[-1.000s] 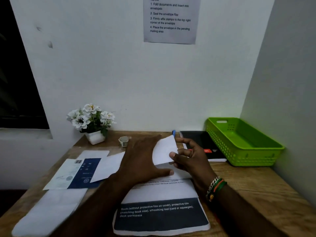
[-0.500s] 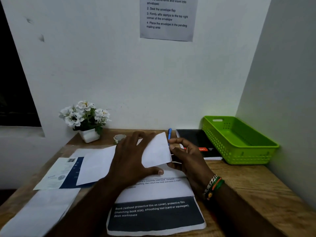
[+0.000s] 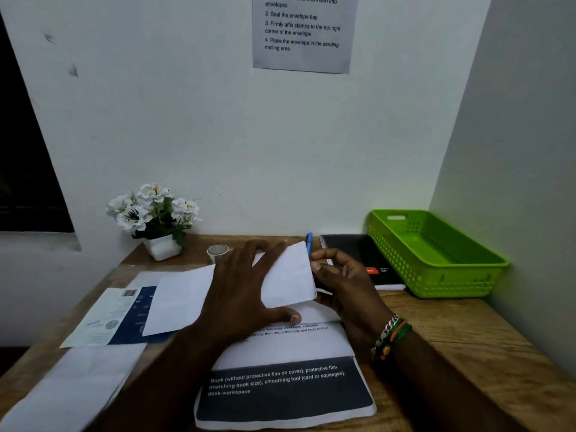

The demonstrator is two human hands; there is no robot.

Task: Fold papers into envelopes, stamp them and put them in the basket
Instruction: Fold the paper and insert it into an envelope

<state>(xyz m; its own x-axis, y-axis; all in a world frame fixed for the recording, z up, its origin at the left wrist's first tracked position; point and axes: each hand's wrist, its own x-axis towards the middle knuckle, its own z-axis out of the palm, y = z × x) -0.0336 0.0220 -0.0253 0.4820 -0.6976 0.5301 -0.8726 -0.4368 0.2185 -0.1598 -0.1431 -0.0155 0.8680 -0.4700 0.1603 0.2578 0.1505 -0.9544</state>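
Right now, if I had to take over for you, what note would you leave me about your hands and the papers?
Left hand: spread flat, pressing the white paper being folded.
Right hand: fingers curled at the paper's right edge, bending it up.
That paper lies over a printed sheet at the front of the desk. More papers lie to the left.
The green basket sits at the back right; nothing shows inside it.
Done: one fold started. Left: finish folding, stamp, put it in the basket. I can't make out a stamp anywhere.
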